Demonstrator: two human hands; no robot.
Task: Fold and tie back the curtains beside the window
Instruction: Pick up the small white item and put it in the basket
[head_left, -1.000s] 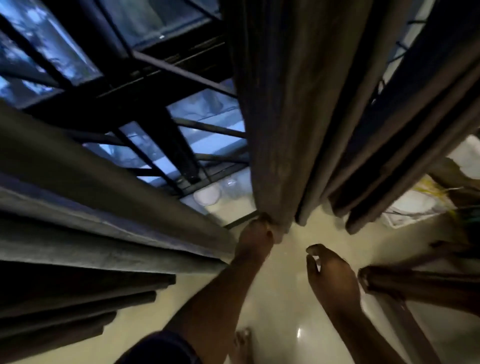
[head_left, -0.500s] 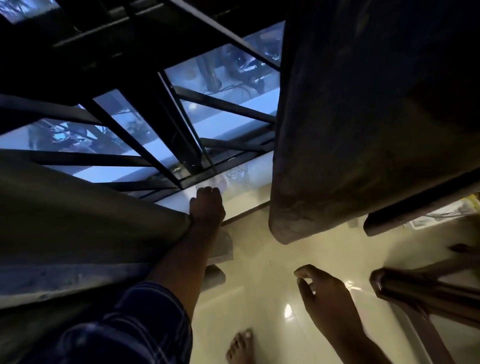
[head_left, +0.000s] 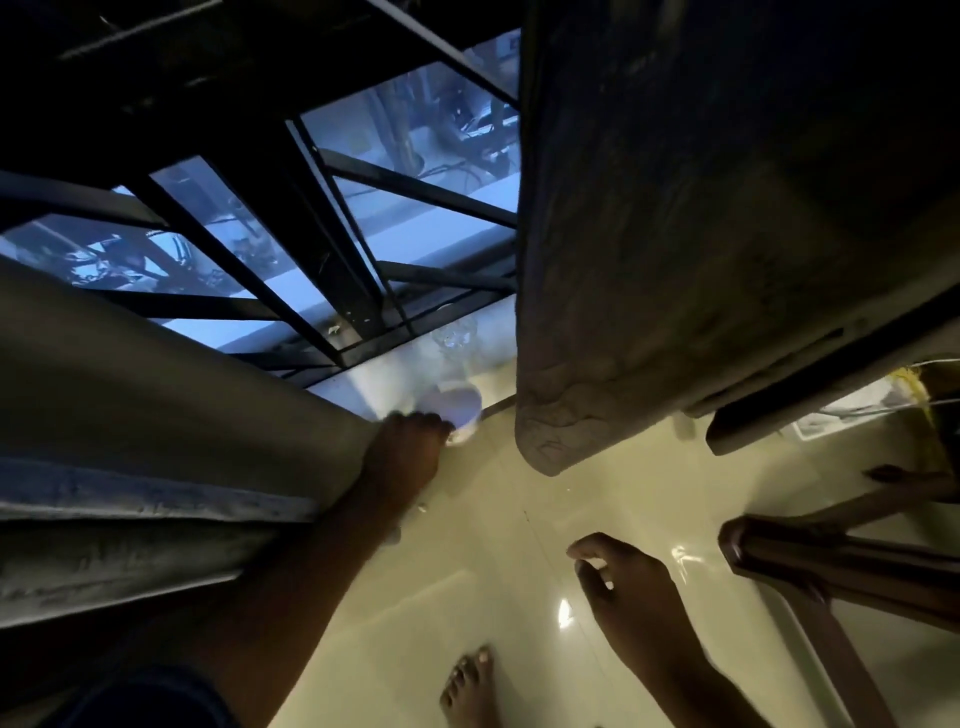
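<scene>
Ahead, left hand (head_left: 405, 453) grips curtain (head_left: 156, 405); right hand (head_left: 636, 597) hovers.

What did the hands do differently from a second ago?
The left hand let go of the right curtain, which now hangs free, and moved across to grip the edge of the left curtain. The right hand stayed low, loosely curled and empty.

Matt cloth curtains (head_left: 701, 234), glossy tile floor (head_left: 519, 597)
</scene>
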